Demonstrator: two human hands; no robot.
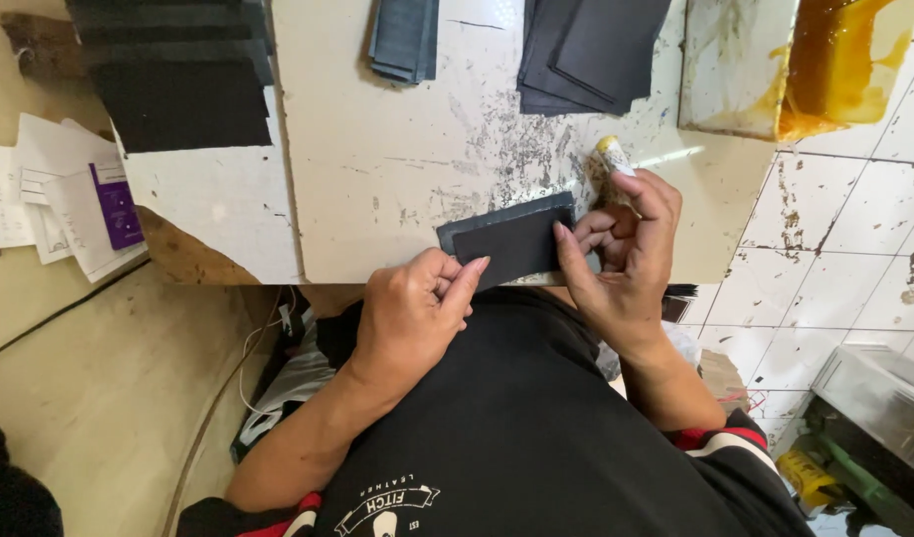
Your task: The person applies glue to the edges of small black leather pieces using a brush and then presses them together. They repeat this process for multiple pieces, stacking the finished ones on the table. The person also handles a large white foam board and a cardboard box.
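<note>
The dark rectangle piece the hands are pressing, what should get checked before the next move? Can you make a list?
1. Dark rectangle piece lies flat on the worn board: ok.
2. Left hand fingertip on its near edge: ok.
3. Right hand fingers on its right end: ok.
4. Yellow-tipped tool gripped in the right hand: ok.
5. Edges lined up all round: cannot tell, the hands hide part.
6. Amber glue tray standing apart from the piece: ok.
</note>
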